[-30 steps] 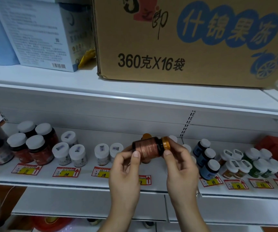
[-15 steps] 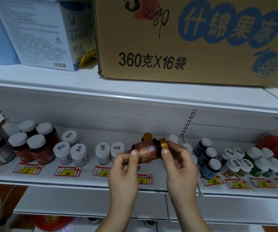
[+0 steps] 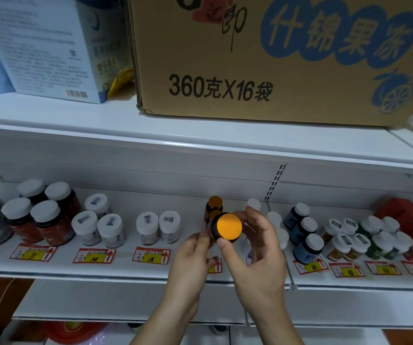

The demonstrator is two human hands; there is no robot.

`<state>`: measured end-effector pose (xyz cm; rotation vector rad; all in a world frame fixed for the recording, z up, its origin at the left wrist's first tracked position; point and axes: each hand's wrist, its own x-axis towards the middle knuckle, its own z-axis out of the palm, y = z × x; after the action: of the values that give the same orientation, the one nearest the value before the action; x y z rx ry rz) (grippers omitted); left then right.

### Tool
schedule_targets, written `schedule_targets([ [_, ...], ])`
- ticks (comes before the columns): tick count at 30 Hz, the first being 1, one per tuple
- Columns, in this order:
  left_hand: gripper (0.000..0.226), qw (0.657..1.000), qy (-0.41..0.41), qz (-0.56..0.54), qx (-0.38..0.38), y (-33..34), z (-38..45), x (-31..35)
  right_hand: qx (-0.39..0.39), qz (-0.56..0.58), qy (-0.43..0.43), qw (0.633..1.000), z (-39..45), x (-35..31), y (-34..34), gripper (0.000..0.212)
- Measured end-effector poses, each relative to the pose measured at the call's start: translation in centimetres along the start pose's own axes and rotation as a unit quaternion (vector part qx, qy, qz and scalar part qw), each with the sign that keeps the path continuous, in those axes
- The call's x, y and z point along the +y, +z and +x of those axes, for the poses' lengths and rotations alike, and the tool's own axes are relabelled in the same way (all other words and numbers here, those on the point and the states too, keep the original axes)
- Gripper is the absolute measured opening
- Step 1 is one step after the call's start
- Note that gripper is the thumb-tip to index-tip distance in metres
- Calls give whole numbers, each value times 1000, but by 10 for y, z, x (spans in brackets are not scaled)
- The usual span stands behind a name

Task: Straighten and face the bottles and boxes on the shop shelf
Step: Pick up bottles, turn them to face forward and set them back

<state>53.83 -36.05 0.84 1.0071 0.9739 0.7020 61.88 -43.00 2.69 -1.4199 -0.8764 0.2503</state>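
Hands come first: the left hand (image 3: 192, 255) pinches the dark body of the orange-capped bottle (image 3: 226, 226) from the left, and the right hand (image 3: 255, 247) curls round its cap end, thumb below and fingers over the top. The bottle is held in the air above the front edge of the lower shelf (image 3: 125, 270), its cap turned toward the camera, so its label is hidden.

Risk lies mostly in the set-down, I judge. Two more orange-capped bottles (image 3: 215, 205) stand just behind, one behind the other, and a row of white-capped bottles (image 3: 275, 220) sits just beside the right hand; a careless push back could tip either. The grip is on a smooth round body and could slip as the bottle is turned upright. The label could also end up facing away.

All the containers in view are capped, so their contents cannot be seen. Left of the hands stand white-capped jars (image 3: 158, 227), then red jars (image 3: 48, 222); to the right, blue bottles (image 3: 305, 232) and green ones (image 3: 384, 242).

Farther up, the upper shelf carries a closed cardboard carton (image 3: 262, 70) and a white box (image 3: 43, 46).
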Motion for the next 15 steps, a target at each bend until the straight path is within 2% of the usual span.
schedule_targets([
  [6, 24, 1000, 9, -21, -17, 4, -2, 2, 7, -14, -12, 1000, 1, 4, -5, 65],
  [9, 23, 997, 36, -58, 22, 7, -2, 0, 32, 38, 20, 999, 4, 8, -6, 44],
  [13, 9, 988, 121, -67, 69, 9, -7, -2, 71, 34, 54, 995, 9, 10, -8, 20],
  [15, 14, 981, 177, -52, 65, 9, -11, 1, 78, 21, 89, 993, 11, 13, -10, 22],
])
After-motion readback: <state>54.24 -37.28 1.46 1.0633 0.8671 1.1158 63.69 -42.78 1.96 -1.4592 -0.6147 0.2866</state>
